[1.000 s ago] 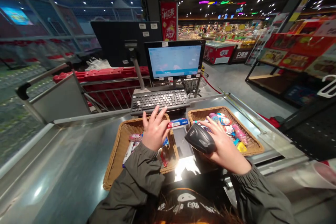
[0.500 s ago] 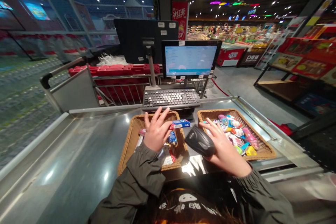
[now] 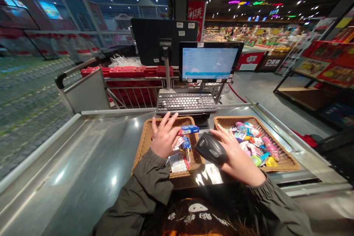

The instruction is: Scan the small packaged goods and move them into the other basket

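My left hand [image 3: 163, 138] hovers over the left wicker basket [image 3: 145, 141] and pinches a small blue and red box [image 3: 188, 130] between thumb and fingers, the other fingers raised. My right hand [image 3: 235, 155] grips a black handheld barcode scanner [image 3: 210, 148], its head turned toward the box. Several small packets lie in the left basket under the box. The right wicker basket [image 3: 287, 160] holds several colourful small items [image 3: 253, 142].
A steel checkout counter [image 3: 83, 162] spreads out to the left. A keyboard [image 3: 186, 103] and a lit screen [image 3: 209, 62] stand behind the baskets. Red shopping baskets [image 3: 129, 72] sit beyond a metal rail. Store shelves [image 3: 326, 66] line the right.
My view has swung left, so everything has shifted right in the picture. Both hands keep the same hold on the box and the scanner.
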A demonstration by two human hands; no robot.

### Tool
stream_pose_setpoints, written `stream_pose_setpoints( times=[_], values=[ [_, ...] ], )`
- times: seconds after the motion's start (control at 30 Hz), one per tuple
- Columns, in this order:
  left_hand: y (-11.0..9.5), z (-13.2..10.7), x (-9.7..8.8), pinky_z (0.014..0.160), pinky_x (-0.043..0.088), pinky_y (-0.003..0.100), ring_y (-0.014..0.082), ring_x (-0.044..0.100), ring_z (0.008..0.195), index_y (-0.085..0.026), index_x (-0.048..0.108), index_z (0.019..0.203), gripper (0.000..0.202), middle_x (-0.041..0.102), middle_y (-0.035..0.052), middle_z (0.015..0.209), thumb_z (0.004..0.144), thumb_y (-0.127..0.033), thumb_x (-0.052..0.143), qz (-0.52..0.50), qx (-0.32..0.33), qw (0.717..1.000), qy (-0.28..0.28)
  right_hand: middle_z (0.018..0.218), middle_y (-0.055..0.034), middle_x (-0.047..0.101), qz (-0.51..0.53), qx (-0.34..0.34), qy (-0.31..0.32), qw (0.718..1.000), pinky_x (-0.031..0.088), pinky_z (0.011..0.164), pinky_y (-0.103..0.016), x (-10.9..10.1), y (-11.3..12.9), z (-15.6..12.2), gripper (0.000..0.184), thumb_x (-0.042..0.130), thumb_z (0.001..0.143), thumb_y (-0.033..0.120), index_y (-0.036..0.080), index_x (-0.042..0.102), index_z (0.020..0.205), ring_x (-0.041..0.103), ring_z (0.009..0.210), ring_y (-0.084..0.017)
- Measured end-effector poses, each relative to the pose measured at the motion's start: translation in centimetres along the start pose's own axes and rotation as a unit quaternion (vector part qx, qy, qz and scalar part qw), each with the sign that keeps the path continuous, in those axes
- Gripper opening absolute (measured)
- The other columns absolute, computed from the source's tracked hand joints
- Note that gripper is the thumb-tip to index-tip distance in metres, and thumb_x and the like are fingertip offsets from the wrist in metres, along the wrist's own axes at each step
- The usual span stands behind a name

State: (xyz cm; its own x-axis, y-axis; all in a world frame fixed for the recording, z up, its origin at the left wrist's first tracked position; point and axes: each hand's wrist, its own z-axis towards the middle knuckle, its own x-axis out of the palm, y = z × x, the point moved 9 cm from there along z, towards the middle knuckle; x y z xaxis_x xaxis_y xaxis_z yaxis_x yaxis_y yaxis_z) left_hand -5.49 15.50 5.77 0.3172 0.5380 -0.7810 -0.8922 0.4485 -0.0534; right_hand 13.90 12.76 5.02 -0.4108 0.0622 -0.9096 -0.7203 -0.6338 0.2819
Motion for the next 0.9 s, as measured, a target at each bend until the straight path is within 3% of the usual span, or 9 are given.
stream_pose_setpoints(
  times=[0.43, 0.67, 0.9],
  values=[
    [0.5, -0.3, -0.1, 0.115, 0.004, 0.068, 0.0331, 0.034, 0.141, -0.023, 0.069, 0.097, 0.014, 0.048, 0.0104, 0.147, 0.088, -0.028, 0.059, 0.003, -0.005, 1.0, -0.005, 0.146, -0.0164, 0.045, -0.001, -0.003, 0.006, 1.0, 0.022, 0.114, -0.068, 0.3, 0.3, 0.2, 0.046, 0.056, 0.082, 0.024, 0.018, 0.057, 0.128, 0.022, 0.146, -0.037],
    [0.5, -0.3, 0.0, 0.114, 0.003, 0.069, 0.0329, 0.033, 0.142, -0.023, 0.069, 0.097, 0.014, 0.046, 0.0099, 0.149, 0.088, -0.026, 0.058, 0.0, -0.004, 1.0, -0.002, 0.146, -0.0162, 0.045, 0.0, 0.001, 0.0, 1.0, 0.02, 0.114, -0.068, 0.1, 0.3, -0.1, 0.045, 0.057, 0.084, 0.03, 0.019, 0.057, 0.128, 0.024, 0.145, -0.038],
    [1.5, -0.9, 0.7, 0.114, 0.002, 0.069, 0.0323, 0.034, 0.142, -0.023, 0.068, 0.092, 0.01, 0.047, 0.0085, 0.148, 0.085, -0.022, 0.06, 0.009, -0.01, 1.0, 0.025, 0.146, -0.015, 0.045, 0.006, 0.004, -0.004, 1.0, 0.02, 0.114, -0.068, 0.0, 0.0, -0.4, 0.041, 0.057, 0.083, 0.028, 0.02, 0.06, 0.123, 0.025, 0.145, -0.039]
  ],
)
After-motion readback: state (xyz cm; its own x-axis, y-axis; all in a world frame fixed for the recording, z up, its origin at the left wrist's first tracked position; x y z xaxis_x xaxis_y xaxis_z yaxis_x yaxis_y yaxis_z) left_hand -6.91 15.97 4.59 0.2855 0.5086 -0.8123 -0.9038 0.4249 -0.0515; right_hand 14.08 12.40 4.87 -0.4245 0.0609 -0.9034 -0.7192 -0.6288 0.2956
